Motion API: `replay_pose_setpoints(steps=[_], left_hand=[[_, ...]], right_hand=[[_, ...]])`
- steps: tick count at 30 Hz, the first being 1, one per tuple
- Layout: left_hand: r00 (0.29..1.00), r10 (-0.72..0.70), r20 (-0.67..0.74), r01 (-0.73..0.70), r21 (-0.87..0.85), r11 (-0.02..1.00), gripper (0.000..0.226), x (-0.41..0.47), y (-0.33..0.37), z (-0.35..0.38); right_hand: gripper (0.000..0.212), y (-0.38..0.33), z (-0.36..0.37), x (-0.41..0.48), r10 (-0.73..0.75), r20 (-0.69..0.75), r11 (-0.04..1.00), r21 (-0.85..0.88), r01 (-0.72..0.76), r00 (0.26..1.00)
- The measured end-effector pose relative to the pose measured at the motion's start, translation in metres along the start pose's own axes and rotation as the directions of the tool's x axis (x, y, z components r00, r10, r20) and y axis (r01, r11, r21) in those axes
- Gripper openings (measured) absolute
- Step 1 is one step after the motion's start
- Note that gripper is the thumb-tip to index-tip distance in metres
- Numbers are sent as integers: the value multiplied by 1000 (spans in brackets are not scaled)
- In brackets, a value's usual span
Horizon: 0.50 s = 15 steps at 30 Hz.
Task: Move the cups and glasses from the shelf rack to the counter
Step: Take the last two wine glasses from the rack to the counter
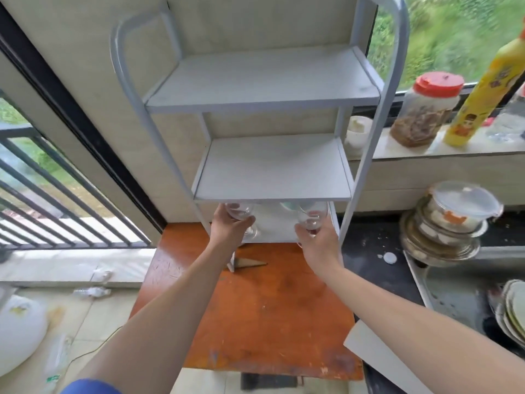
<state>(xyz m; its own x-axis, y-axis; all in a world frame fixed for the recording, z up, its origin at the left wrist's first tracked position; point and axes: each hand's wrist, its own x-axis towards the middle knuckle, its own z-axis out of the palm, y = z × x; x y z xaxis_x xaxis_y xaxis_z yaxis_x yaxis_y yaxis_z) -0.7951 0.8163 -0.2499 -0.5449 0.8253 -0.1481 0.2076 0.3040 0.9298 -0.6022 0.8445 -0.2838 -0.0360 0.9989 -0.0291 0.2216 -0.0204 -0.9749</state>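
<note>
A white metal shelf rack [272, 169] stands on an orange-brown table [264, 308]; its top and middle shelves are bare. At the bottom shelf, my left hand [227, 230] is shut on a clear stemmed glass [240, 213] at the left. My right hand [318, 243] is shut on a second clear glass [311, 217] at the right. Both glasses sit partly under the middle shelf, so their rims are hidden. A greenish item behind them is too hidden to identify.
The dark counter [372, 251] lies right of the table, with stacked lidded bowls [451, 220], a sink [454, 291] and plates [511, 311]. A red-lidded jar [423, 112] and a yellow bottle [483, 81] stand on the window sill. A glass door with railing is at left.
</note>
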Motion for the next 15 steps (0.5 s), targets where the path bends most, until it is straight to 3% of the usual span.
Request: replay_pose_setpoints(steps=[6,9,15], left_hand=[[988,-42,149,46,-22,999,39,-48,-13,-14],[963,-49,265,58,-29,998,38,-80,-18,-14],[849,-49,526,66,-15,998,33,-149,-18,13]], right_hand=[[24,8,-16,-64,99,-25,993,63,-98,995],[25,13,-39,-107,152,-110,986,84,-143,982],[32,15,-109,-195,238,-250,967,149,-205,939]])
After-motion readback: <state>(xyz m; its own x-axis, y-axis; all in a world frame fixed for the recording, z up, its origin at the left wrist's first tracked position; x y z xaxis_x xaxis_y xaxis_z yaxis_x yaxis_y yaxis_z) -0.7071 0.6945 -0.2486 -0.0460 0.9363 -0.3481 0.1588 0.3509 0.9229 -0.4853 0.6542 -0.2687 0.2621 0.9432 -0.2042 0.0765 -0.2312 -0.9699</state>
